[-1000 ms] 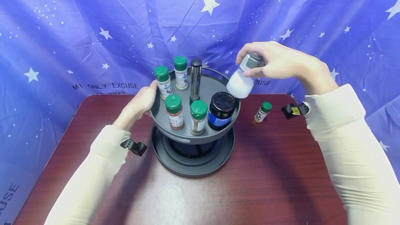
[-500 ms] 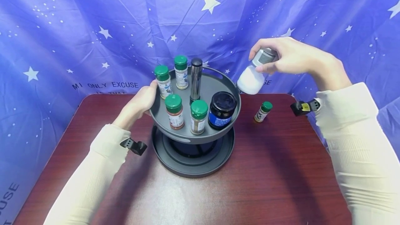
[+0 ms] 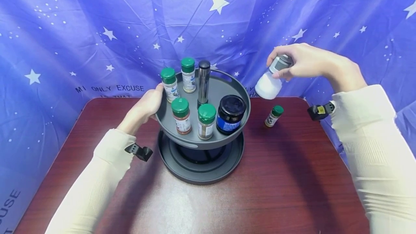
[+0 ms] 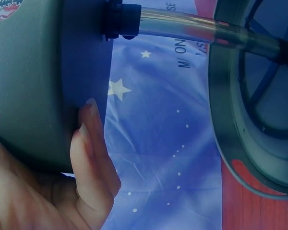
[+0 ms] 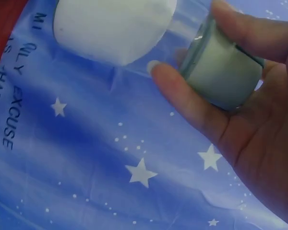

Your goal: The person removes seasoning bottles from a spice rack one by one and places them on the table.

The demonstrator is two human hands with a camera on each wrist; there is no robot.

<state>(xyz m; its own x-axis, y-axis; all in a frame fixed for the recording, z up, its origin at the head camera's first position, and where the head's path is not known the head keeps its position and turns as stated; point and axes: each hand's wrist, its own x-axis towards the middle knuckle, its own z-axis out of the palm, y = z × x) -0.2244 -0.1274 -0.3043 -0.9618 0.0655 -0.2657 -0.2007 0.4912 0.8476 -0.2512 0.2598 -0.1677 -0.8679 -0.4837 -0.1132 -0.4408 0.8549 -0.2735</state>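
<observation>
My left hand [image 3: 147,104] grips the left rim of the grey two-tier turntable's upper tray [image 3: 224,84]. In the left wrist view, its fingers [image 4: 89,143] curl beneath the tray. Up in the air to the right of the turntable, my right hand [image 3: 307,60] holds a clear shaker jar [image 3: 269,85] by its grey cap, tilted. White contents fill the bottom of the jar. In the right wrist view, thumb and fingers are round the cap [image 5: 225,72]. On the upper tray stand several green-capped spice bottles [image 3: 182,116] and a black-lidded jar [image 3: 231,113] with a blue label.
A small green-capped bottle [image 3: 273,116] stands on the red-brown table [image 3: 276,183], right of the turntable. A metal post [image 3: 203,82] rises from the upper tray. The lower tray [image 3: 201,176] sits beneath it. A blue star-patterned cloth [image 3: 130,17] hangs behind the table.
My right hand has carried the shaker jar rightward, away from above the tray's right edge, and most recently slightly lower. My left hand and the turntable have stayed put.
</observation>
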